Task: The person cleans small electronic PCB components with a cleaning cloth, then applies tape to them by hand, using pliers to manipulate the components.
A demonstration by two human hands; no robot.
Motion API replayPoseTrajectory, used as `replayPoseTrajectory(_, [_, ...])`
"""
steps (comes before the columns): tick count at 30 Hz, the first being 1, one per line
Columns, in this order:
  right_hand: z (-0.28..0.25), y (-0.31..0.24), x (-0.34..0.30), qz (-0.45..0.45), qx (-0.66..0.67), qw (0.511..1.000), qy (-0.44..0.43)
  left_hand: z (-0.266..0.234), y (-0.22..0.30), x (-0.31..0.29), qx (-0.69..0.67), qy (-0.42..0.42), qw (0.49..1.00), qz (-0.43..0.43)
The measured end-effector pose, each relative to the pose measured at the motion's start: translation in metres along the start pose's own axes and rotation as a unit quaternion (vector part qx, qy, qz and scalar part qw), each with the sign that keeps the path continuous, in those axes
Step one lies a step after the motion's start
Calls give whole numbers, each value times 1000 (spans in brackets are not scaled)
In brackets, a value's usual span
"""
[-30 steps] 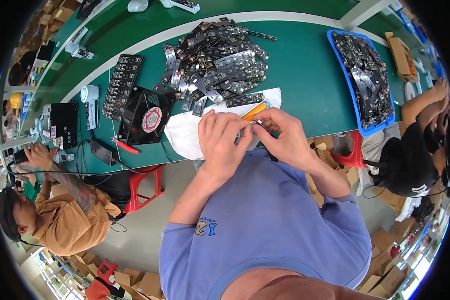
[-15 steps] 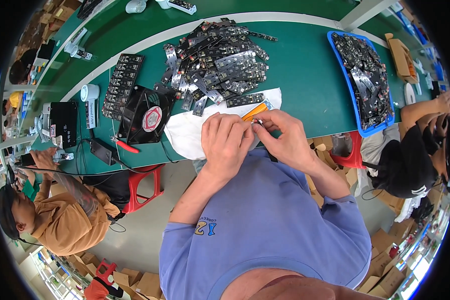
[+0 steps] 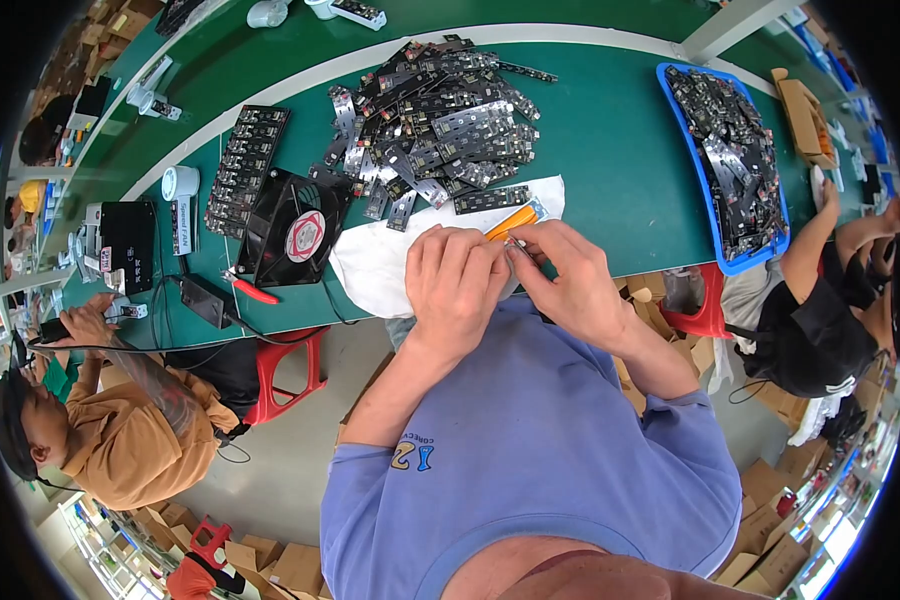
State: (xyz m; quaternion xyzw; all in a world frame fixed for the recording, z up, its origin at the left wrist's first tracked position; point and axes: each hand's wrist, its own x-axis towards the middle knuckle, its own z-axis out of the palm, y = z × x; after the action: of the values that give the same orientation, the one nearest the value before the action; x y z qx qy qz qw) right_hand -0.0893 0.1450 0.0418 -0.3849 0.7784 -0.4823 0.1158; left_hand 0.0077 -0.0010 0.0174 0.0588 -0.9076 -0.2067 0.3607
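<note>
My left hand and my right hand meet at the table's front edge, with fingertips pinched together. Between them is a small, partly hidden piece, too small to name. Just beyond the fingers, an orange-yellow strip-like item lies on a white cloth. A strip of black circuit boards rests along the cloth's far side. Behind it rises a big loose pile of narrow black circuit boards, some with silvery faces.
Left of the cloth stand a black fan, a board panel, red-handled pliers and a black power adapter with cables. A blue tray of boards stands at right, before an open cardboard box. Co-workers sit on both sides.
My hands stay nearly in place; the right fingers have shifted slightly around the small piece. At right, the co-worker's arm has reached forward over the table to the white roll.
</note>
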Motion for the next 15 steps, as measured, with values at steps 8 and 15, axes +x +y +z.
replayPoseTrajectory(8, [-1, 4, 3, -20, 7, 1000, -6, 2, -2, -2, 6, -4, 1000, 18])
replayPoseTrajectory(15, [-2, 8, 3, -42, 6, 999, -9, 3, -3, -4, 0, -8, 1000, 24])
